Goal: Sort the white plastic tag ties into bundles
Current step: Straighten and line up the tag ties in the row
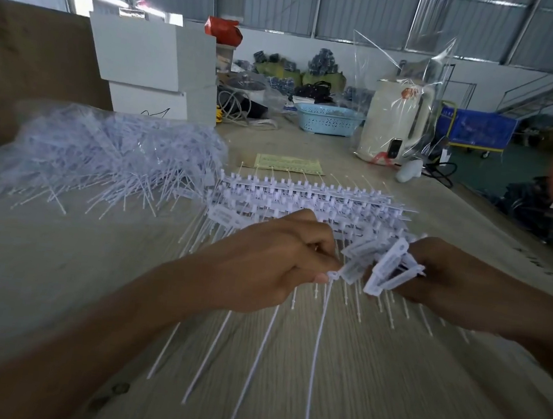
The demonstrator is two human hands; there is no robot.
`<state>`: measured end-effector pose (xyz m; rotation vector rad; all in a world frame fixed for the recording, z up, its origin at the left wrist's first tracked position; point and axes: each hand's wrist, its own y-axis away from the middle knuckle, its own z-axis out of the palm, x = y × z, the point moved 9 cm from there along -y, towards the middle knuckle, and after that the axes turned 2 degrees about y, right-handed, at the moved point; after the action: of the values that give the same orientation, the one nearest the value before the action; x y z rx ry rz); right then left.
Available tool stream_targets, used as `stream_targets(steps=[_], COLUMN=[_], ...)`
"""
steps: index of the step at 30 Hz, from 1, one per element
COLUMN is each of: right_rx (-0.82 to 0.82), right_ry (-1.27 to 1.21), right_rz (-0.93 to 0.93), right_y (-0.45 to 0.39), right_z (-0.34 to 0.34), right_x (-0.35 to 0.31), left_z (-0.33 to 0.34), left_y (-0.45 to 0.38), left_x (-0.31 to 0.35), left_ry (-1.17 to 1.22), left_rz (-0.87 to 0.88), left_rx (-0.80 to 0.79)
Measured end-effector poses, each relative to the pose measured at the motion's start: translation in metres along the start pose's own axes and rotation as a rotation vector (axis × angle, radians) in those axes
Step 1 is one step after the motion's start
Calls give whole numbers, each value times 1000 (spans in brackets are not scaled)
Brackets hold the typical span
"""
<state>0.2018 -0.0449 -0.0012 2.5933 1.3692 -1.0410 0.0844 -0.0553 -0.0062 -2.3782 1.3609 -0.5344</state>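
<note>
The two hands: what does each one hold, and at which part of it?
The left hand pinches one tag tie at its head; its tail hangs down. The right hand grips a bundle of ties at the flat tag ends.

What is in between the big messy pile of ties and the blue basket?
In the head view, only bare table shows between the loose pile and the blue basket.

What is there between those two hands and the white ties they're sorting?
Nothing visible. The left hand already pinches a tie by its head, and the right hand grips a cluster of tag ties directly.
</note>
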Motion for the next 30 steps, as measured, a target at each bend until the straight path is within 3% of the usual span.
stream_targets(steps=[8, 14, 22, 24, 27, 30], right_rx=[-89, -12, 18, 78, 333, 392], right_ry=[78, 35, -27, 12, -66, -185], right_rz=[115, 129, 99, 109, 303, 234], right_y=[11, 15, 14, 23, 38, 24], right_z=[-2, -15, -20, -33, -69, -63], right_x=[11, 17, 19, 35, 67, 53], left_z=[0, -10, -25, -44, -93, -102], left_y=[-2, -4, -3, 6, 31, 32], left_x=[12, 0, -5, -24, -59, -56], left_ry=[-101, 52, 20, -37, -108, -113], left_rz=[98, 31, 23, -66, -261, -278], left_rx=[-7, 117, 162, 212, 425, 544])
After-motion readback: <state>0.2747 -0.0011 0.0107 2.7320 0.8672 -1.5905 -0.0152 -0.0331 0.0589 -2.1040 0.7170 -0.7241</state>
